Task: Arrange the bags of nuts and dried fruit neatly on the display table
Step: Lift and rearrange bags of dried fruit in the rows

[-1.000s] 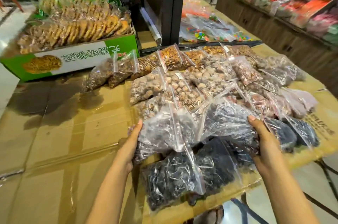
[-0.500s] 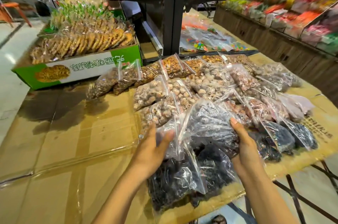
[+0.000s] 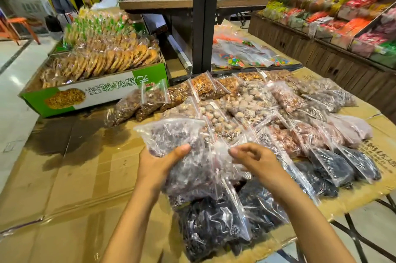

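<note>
Left hand (image 3: 159,165) is gripping a clear bag (image 3: 180,151) of dark purplish fruit, thumb pressing on top, fingers under it, lifting it w/ its far end tilted up over the near-centre of the table (image 3: 64,187). Right hand (image 3: 255,162) is hovering just right of that bag, fingers curled loosely, half open, fingertips touching the plastic by the bag's right edge; not clamping anything.

Table is covered w/ flattened, taped cardboard. Below the held bag, black fruit bags (image 3: 216,226) are lying at the near edge, overlapping. More black bags (image 3: 340,164) are lying to the right, near the table's right edge. Pinkish nut bags (image 3: 300,136) are sitting just beyond those. Pale round nut bags (image 3: 216,119) are filling the middle, brown & orange bags (image 3: 205,86) lining the far row. All are overlapping, zip ends pointing far-left.

Green box (image 3: 94,93) of biscuits is sitting far left on the table. Black post (image 3: 202,16) is standing behind the bags. Candy shelves (image 3: 342,18) are running along the far right, blurry.
</note>
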Motion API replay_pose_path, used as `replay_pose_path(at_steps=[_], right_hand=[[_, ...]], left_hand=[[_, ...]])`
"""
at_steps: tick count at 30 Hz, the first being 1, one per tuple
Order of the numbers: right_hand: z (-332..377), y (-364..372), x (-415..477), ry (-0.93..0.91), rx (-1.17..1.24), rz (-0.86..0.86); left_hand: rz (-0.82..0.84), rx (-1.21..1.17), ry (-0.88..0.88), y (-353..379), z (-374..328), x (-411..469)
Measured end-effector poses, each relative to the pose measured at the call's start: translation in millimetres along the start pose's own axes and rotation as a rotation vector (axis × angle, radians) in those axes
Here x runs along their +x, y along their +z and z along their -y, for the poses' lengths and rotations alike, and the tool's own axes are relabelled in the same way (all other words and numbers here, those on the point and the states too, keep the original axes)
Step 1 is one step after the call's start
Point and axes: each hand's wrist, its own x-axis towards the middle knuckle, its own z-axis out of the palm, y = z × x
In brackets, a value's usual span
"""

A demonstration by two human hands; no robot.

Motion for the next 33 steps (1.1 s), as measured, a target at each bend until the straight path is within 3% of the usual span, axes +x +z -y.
replay_pose_path(at_steps=[6, 13, 20, 24, 28, 33], right_hand=[[23.5, 34.5, 29.0, -0.118, 0.077, 0.184], [18.6, 77.0, 48.5, -0.101, 0.116, 0.332], [18.6, 100.0, 54.5, -0.066, -0.191, 0.532], [17.8, 110.3, 50.6, -0.224, -0.157, 0.408], [15.5, 125.6, 49.1, -0.329, -0.15, 0.278], [12.7, 131.3, 57.9, -0.202, 0.152, 0.192]], left_hand=[[0.393, 0.234, 0.09, -31.2, -14.5, 19.4], [0.665, 0.407, 0.044, -68.5, -10.3, 39.8], [0.838, 0.523, -0.029, -87.1, 16.3, 55.2], [0.827, 0.487, -0.037, -91.9, 24.0, 62.2], [0.641, 0.328, -0.024, -93.1, 37.2, 63.3], [0.403, 0.356, 0.071, -96.8, 65.9, 48.1]])
